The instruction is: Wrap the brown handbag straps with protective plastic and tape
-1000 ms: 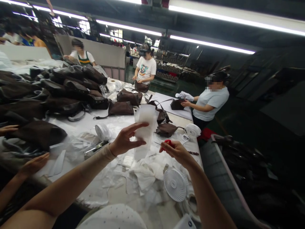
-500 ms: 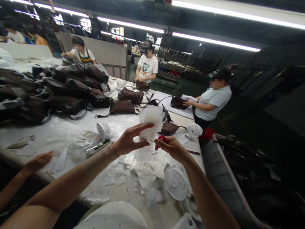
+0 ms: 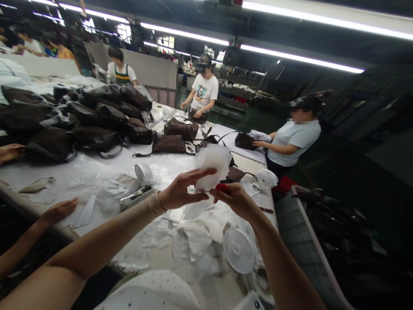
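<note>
My left hand (image 3: 183, 189) is raised over the table, its thumb and fingers around a loose stack of thin, translucent white sheets (image 3: 214, 159). The sheets stand up fanned beyond my fingers. My right hand (image 3: 237, 200) grips what look like red-handled scissors (image 3: 222, 187); a thin metal part points left at the lower part of the sheets, by my left thumb. My fingers hide most of the tool. Below my hands lie crumpled white wrapping sheets (image 3: 196, 239).
A white fan (image 3: 240, 250) stands near me, with others farther off. Dark brown bags (image 3: 97, 112) are heaped at left. A co-worker's hand (image 3: 61, 211) rests on the left table edge; another hand (image 3: 12, 153) touches the heap. A grey bin (image 3: 309, 241) stands right.
The view has shifted slightly, so most things sit farther right. My hands keep their hold close together, the sheets tilting a little. Another person's hand has come in at the left by the bags.
</note>
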`<state>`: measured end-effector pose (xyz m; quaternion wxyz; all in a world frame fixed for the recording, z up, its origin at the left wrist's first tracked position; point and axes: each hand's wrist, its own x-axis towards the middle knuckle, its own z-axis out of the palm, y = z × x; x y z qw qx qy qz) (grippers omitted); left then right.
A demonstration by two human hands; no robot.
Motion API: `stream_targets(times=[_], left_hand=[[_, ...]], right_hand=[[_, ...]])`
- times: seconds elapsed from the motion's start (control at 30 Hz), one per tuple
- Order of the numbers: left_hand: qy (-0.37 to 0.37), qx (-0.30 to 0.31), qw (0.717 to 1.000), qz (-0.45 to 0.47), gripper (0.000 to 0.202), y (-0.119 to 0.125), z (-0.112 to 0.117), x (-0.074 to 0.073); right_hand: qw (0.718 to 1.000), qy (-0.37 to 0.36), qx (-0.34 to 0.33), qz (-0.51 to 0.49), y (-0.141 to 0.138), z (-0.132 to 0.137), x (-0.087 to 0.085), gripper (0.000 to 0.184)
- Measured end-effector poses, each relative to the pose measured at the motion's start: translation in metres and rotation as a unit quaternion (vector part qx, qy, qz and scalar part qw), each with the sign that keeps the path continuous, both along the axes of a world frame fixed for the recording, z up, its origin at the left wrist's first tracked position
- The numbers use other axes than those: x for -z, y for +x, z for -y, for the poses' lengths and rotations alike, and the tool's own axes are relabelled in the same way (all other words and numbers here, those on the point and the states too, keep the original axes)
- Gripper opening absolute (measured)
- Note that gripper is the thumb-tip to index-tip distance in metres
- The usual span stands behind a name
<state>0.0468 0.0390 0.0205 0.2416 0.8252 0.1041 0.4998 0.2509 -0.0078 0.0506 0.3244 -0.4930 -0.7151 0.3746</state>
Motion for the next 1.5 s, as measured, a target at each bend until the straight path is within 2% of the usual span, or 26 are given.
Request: stream_targets(times=[0.23,0.37,0.5,0.63,0.77,0.83,0.93,1.1,1.27,1.33,1.43,1.5], left_hand=[[-0.001,-0.005,1.000,-0.003,0.064,0.004,0.006,-0.004],[0.001,-0.004,1.000,-0.004,0.065,0.004,0.006,-0.004],[-0.057,-0.003,0.998,0.021,0.065,-0.002,0.002,-0.001],[-0.115,0.013,0.991,0.064,0.068,-0.004,-0.003,0.003],[-0.127,0.018,0.989,0.069,0.068,-0.001,-0.004,0.005],[-0.122,0.016,0.991,0.060,0.070,-0.002,-0.005,0.006],[-0.102,0.013,0.994,0.037,0.067,-0.007,-0.006,0.008],[-0.076,-0.009,0.995,0.060,0.044,-0.003,-0.003,0.016],[-0.141,-0.024,0.989,0.035,0.030,0.010,0.006,0.021],[-0.170,-0.014,0.984,0.061,0.036,0.013,0.008,0.023],[-0.213,0.007,0.971,0.107,0.063,0.014,0.008,0.025],[-0.223,0.022,0.967,0.124,0.070,0.013,0.008,0.025]], right_hand=[[1.000,0.016,0.001,0.026,-0.008,-0.001,0.005,0.045],[0.999,0.025,-0.002,0.031,-0.009,0.001,0.001,0.047],[1.000,-0.001,-0.001,-0.018,0.002,0.007,-0.002,0.040],[0.991,0.001,0.057,-0.120,0.000,0.012,0.013,0.040],[0.982,0.012,0.102,-0.160,-0.018,0.016,0.035,0.034],[0.979,0.027,0.114,-0.168,-0.023,0.017,0.037,0.031],[0.965,0.075,0.146,-0.207,-0.019,0.016,0.026,0.030],[0.939,0.141,0.199,-0.242,-0.014,-0.001,0.003,0.031],[0.934,0.150,0.227,-0.231,-0.021,-0.017,0.003,0.037],[0.932,0.156,0.241,-0.220,-0.023,-0.019,0.006,0.033],[0.931,0.162,0.251,-0.210,-0.024,-0.019,0.008,0.032],[0.931,0.161,0.251,-0.212,-0.024,-0.020,0.008,0.031]])
